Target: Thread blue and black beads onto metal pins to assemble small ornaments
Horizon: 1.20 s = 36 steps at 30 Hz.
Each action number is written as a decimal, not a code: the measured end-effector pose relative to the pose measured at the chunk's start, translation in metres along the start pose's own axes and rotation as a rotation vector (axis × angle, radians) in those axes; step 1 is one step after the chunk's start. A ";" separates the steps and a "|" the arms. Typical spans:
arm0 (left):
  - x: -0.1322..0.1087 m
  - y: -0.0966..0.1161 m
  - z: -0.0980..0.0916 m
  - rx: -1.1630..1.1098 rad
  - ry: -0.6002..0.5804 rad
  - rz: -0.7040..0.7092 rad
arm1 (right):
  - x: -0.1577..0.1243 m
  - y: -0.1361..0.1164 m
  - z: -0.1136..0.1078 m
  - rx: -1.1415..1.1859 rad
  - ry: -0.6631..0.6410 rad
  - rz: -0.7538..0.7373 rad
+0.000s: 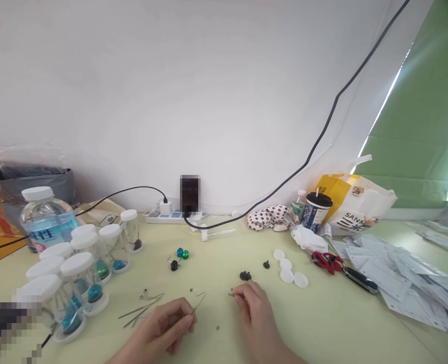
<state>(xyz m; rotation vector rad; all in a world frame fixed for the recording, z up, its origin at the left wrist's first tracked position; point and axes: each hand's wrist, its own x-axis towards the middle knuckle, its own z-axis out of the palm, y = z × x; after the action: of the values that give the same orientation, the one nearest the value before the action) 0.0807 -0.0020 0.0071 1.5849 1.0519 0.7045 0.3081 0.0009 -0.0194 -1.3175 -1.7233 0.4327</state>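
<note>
My left hand (158, 323) pinches a thin bent metal wire (199, 303) between thumb and fingertips. My right hand (256, 316) pinches something tiny and thin (231, 294) at its fingertips; it is too small to name. Just above that hand lies a small black part (245, 276). Several straight and bent wires (140, 311) lie on the pale green tabletop (216, 344) to the left of my left hand. Farther ahead are a blue bead (179, 252), a green bead (185, 255) and a black piece with wire ends (174, 265).
Several capped glass jars (82, 273) holding teal parts and a water bottle (47, 220) stand at left. Loose white caps (286, 276), red-handled scissors (324, 262) and printed paper sheets (394, 278) lie at right. A power strip (167, 216) and a paper bag (355, 205) stand at the back.
</note>
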 end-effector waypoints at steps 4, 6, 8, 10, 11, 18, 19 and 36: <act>0.000 -0.001 -0.001 -0.013 0.004 -0.003 | -0.001 -0.004 -0.003 -0.037 -0.119 -0.134; 0.000 -0.001 -0.001 -0.020 0.002 -0.007 | -0.002 -0.006 -0.005 -0.070 -0.193 -0.194; 0.000 -0.001 -0.001 -0.022 -0.001 -0.005 | -0.003 -0.009 -0.008 -0.093 -0.231 -0.208; 0.001 -0.002 -0.001 -0.024 0.000 0.001 | -0.004 -0.012 -0.009 -0.097 -0.250 -0.201; 0.002 -0.002 -0.001 -0.027 0.000 0.005 | -0.005 -0.013 -0.009 -0.097 -0.264 -0.202; 0.000 -0.004 -0.001 -0.026 0.007 0.013 | -0.008 -0.015 -0.009 -0.176 -0.335 -0.244; -0.001 -0.004 -0.001 -0.030 0.005 0.012 | -0.008 -0.015 -0.009 -0.174 -0.334 -0.241; -0.005 0.008 0.004 0.110 -0.045 -0.058 | -0.009 -0.016 -0.013 -0.123 -0.345 -0.205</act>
<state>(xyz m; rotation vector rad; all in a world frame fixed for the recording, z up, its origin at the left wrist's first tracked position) 0.0839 -0.0083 0.0139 1.6493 1.1151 0.5782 0.3091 -0.0164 -0.0053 -1.1842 -2.1794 0.4612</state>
